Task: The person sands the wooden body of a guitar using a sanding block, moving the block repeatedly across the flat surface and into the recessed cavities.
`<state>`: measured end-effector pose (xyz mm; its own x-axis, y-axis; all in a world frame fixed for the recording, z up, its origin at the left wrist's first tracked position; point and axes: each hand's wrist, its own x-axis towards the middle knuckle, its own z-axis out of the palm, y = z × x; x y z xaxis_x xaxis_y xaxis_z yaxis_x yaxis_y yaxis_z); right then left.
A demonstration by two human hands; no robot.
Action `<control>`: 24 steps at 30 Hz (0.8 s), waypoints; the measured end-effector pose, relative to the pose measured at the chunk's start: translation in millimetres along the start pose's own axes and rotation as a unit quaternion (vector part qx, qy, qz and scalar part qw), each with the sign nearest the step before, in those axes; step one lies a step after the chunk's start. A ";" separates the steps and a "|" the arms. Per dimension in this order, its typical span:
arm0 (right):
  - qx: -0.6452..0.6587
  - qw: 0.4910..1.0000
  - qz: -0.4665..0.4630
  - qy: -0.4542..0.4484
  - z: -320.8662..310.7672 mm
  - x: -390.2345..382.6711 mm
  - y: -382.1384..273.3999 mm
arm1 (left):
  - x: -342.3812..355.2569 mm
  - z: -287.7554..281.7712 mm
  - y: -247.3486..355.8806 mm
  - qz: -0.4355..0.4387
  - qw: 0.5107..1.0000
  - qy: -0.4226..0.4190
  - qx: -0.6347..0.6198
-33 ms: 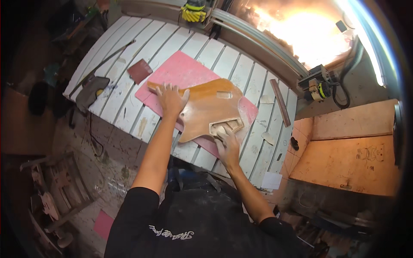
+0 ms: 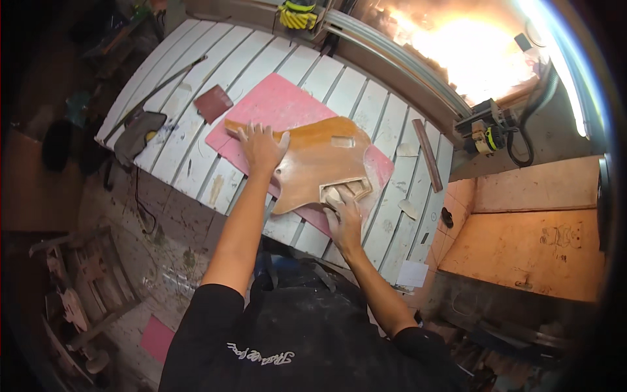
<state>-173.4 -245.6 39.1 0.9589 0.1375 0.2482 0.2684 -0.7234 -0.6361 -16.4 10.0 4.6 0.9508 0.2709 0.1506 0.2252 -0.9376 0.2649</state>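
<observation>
fingers of your right hand (image 2: 346, 222) bend into a cavity (image 2: 358, 189) in the guitar body (image 2: 304, 163); whether they pinch anything, i cannot tell. your left hand (image 2: 263, 151) spreads over its narrow end, a pink mat (image 2: 281, 98) beneath, on the white table (image 2: 245, 59).

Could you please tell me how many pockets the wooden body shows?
2: a small pocket near the far edge; a larger pocket at the right hand; others may be hidden.
</observation>
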 end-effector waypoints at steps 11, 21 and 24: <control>-0.046 0.997 -0.057 -0.029 30.1 22.5 17.1 | 7.7 10.9 1.3 -0.013 0.999 0.044 0.007; -0.073 0.992 -0.087 -0.047 37.0 39.2 18.1 | 12.7 17.0 -1.6 0.007 0.998 0.053 0.028; -0.069 0.995 -0.066 -0.018 47.2 75.6 9.5 | 13.7 13.8 -0.2 0.022 0.997 0.068 0.025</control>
<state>-94.0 -210.2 17.3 0.9198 0.2592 0.2944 0.3785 -0.7837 -0.4925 -0.5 10.9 -6.5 0.9229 0.2541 0.2893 0.1981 -0.9577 0.2089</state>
